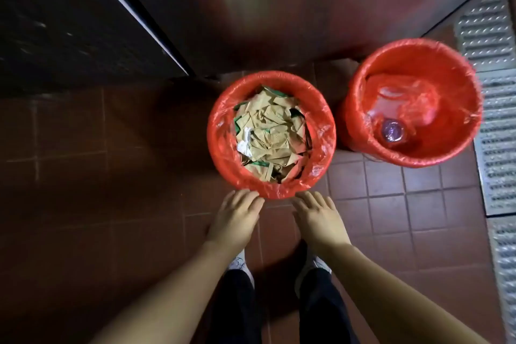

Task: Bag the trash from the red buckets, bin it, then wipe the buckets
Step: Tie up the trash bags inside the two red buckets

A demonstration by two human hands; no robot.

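Reaching down over the shoes (pixel 312 268), the left hand (pixel 237 218) and right hand (pixel 315 218) were spread flat with straight fingers, holding nothing, their tips at the near rim of the closer bucket (pixel 220 131). Nothing looked bagged, binned or wiped yet; the whole job seemed ahead. That bucket stood on the tiled floor (pixel 391 218), plastic-lined and heaped with crumpled brown paper (pixel 272 131). Just beyond to the right, the second bucket (pixel 458 109) held a bottle (pixel 393 130) and loose plastic.
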